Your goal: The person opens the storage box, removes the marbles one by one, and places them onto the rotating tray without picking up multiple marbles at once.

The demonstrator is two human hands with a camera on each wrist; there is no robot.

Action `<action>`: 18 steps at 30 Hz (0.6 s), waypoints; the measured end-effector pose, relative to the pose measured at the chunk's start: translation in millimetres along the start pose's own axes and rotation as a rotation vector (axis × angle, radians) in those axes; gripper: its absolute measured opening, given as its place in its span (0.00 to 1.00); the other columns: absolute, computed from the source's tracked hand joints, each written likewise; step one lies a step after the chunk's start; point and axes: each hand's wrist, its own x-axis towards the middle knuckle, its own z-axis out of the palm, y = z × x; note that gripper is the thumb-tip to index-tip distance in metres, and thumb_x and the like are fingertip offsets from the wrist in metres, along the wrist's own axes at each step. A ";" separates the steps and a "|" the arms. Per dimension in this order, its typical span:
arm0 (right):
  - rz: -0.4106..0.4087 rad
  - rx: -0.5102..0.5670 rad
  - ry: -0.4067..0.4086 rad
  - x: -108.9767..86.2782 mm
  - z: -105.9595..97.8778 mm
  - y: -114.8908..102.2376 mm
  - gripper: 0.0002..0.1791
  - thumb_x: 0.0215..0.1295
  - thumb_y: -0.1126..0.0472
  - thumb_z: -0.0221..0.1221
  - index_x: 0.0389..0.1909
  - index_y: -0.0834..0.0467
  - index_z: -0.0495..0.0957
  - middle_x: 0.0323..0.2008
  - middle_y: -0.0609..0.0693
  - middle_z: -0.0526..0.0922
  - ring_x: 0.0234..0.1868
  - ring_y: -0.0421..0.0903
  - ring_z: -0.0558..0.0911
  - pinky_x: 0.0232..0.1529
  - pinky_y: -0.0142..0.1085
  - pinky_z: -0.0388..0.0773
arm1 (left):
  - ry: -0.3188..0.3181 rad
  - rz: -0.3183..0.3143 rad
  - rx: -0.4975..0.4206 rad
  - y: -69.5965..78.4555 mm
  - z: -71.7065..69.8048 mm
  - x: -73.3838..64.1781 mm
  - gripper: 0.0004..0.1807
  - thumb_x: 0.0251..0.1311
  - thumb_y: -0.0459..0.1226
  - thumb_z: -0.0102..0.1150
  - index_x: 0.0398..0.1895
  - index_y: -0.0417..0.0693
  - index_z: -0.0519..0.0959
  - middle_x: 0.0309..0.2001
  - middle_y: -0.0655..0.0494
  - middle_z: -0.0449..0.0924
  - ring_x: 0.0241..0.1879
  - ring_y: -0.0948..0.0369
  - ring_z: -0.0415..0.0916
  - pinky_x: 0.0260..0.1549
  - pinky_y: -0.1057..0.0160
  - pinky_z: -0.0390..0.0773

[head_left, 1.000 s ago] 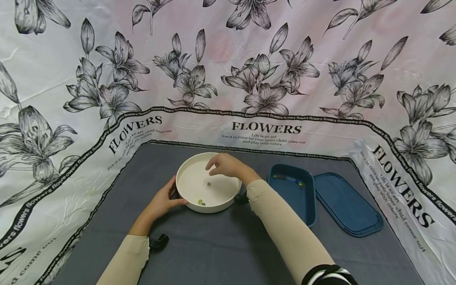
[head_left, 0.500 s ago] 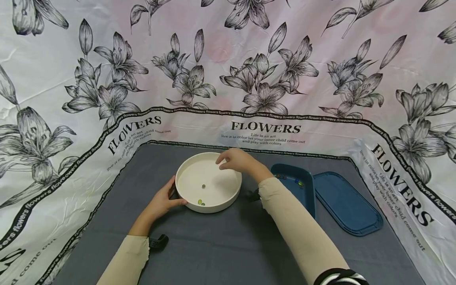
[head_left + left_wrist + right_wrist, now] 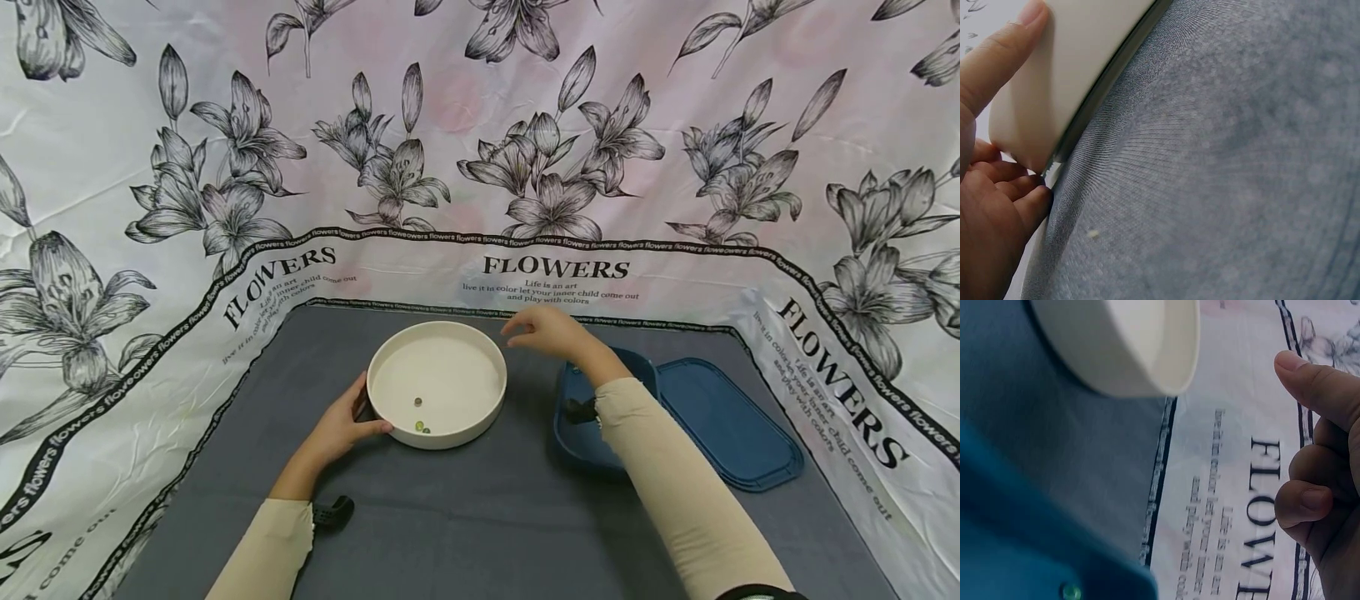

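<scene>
My left hand (image 3: 337, 429) holds the near left side of a round cream dish (image 3: 453, 362), thumb along its outer wall and fingers bent against the base edge. On the dish's floor sit a dark marble (image 3: 417, 402) and, close to the near rim, a yellow-green marble (image 3: 419, 426) and a darker green marble (image 3: 426, 431). My right hand (image 3: 551, 331) hovers just past the dish's right rim. In the right wrist view its thumb is extended and its fingers (image 3: 1307, 500) are loosely curled, with nothing visible between them.
A deep blue container (image 3: 559, 417) stands right of the dish, partly covered by my right forearm. One green marble (image 3: 1071, 592) shows inside it in the right wrist view. Beside it lies a blue lid (image 3: 727, 421). Flower-printed fabric (image 3: 551, 287) rises behind the grey cloth (image 3: 450, 525).
My right hand has moved right, from above the dish to beyond its rim. The dark marble has rolled toward the dish's near left side. My left hand has stayed put.
</scene>
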 end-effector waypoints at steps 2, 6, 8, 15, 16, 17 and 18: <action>-0.002 0.013 0.012 -4.7 -2.9 6.9 0.13 0.69 0.52 0.67 0.52 0.45 0.87 0.53 0.46 0.85 0.50 0.48 0.84 0.49 0.45 0.85 | -0.002 0.000 -0.001 0.0 0.2 0.3 0.66 0.54 0.44 0.78 0.83 0.38 0.39 0.82 0.39 0.40 0.80 0.40 0.47 0.75 0.42 0.57; 0.015 0.030 0.017 -14.4 -6.6 20.9 0.13 0.70 0.52 0.67 0.52 0.46 0.87 0.54 0.46 0.85 0.51 0.47 0.84 0.51 0.45 0.84 | 0.000 0.000 -0.008 0.8 1.0 -0.1 0.65 0.55 0.40 0.78 0.83 0.37 0.38 0.82 0.37 0.39 0.79 0.39 0.46 0.75 0.41 0.56; 0.042 0.043 0.017 -19.2 -8.3 27.4 0.13 0.70 0.52 0.66 0.53 0.46 0.87 0.54 0.47 0.85 0.50 0.48 0.84 0.50 0.46 0.84 | -0.005 -0.004 -0.005 9.7 0.2 -2.4 0.64 0.56 0.37 0.77 0.82 0.34 0.39 0.82 0.35 0.39 0.79 0.38 0.46 0.75 0.41 0.56; 0.097 0.072 0.039 -35.4 -10.2 51.8 0.13 0.71 0.53 0.65 0.53 0.48 0.86 0.25 0.48 0.79 0.21 0.45 0.71 0.27 0.39 0.73 | 0.005 -0.013 0.006 7.0 0.1 -1.6 0.65 0.54 0.41 0.78 0.83 0.36 0.39 0.82 0.37 0.40 0.79 0.40 0.46 0.75 0.42 0.56; 0.096 0.075 0.043 -37.4 -10.0 56.1 0.13 0.71 0.53 0.65 0.53 0.49 0.86 0.20 0.47 0.75 0.18 0.44 0.68 0.24 0.39 0.71 | 0.009 -0.013 0.008 1.3 0.5 0.3 0.66 0.54 0.42 0.79 0.83 0.37 0.39 0.82 0.38 0.40 0.80 0.40 0.47 0.75 0.42 0.56; 0.100 0.079 0.047 -39.2 -9.7 60.5 0.13 0.71 0.54 0.65 0.53 0.49 0.86 0.16 0.46 0.71 0.16 0.44 0.67 0.22 0.39 0.71 | 0.007 -0.009 0.011 1.1 0.1 0.3 0.66 0.54 0.44 0.79 0.83 0.37 0.39 0.82 0.38 0.40 0.79 0.40 0.47 0.75 0.42 0.57; 0.110 0.085 0.051 -41.2 -9.5 64.5 0.13 0.72 0.54 0.65 0.54 0.49 0.86 0.14 0.46 0.66 0.14 0.44 0.65 0.21 0.39 0.69 | 0.006 -0.007 0.013 1.0 -0.1 0.4 0.67 0.53 0.45 0.79 0.83 0.37 0.39 0.82 0.38 0.40 0.79 0.40 0.47 0.75 0.42 0.57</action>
